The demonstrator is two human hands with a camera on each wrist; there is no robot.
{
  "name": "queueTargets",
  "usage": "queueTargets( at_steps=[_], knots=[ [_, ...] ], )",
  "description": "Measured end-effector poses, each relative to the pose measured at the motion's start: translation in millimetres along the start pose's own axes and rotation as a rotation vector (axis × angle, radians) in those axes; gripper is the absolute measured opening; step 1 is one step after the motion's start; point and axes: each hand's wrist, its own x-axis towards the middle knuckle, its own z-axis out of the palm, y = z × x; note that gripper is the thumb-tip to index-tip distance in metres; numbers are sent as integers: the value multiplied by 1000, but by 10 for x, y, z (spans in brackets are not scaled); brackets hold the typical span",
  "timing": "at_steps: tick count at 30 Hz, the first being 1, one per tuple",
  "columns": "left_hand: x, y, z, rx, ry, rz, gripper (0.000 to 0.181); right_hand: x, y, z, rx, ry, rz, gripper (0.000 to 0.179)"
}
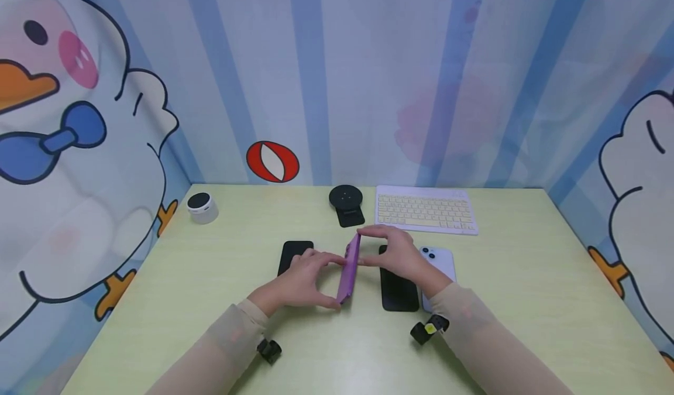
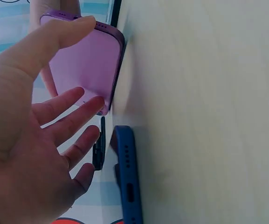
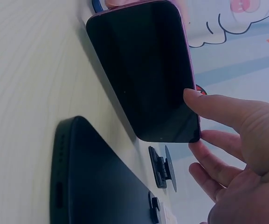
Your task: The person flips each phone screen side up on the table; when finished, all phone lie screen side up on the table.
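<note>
Between the two hands a purple smartphone (image 1: 349, 269) stands on its long side, tilted. Its purple back (image 2: 83, 65) faces the left hand, and its dark screen (image 3: 143, 74) faces the right. The left hand (image 1: 302, 281) holds it with the thumb on the near short end and fingers by the back. With thumb against the screen and fingers at the far end, the right hand (image 1: 400, 257) pinches the phone's top corner. Left of it lies a dark phone (image 1: 289, 254), partly covered by the left hand. Under the right hand are a black phone (image 1: 398, 292) and a pale lavender phone (image 1: 444, 260).
A black folding stand (image 1: 346, 199) with a round pad is behind the hands. Beside it lies a lavender keyboard (image 1: 426, 210). A small white cylinder with a black top (image 1: 202, 209) stands at the back left. A printed curtain (image 1: 358, 79) hangs behind the table (image 1: 526, 301).
</note>
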Motion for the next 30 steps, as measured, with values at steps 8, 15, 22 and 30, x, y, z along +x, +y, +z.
queueTargets(
  at_steps=[8,15,22,30],
  knots=[
    [-18,41,-72,-51,16,-37,82,41,-70,51,-24,-1,-45,66],
    [-32,70,-171,-81,22,-25,83,52,-124,96,-31,5,-53,64],
    [-62,81,-277,-64,20,15,84,87,-140,151,-59,22,-79,65],
    [-101,59,-339,-33,17,36,86,118,-147,211,-76,32,-92,65]
  ],
)
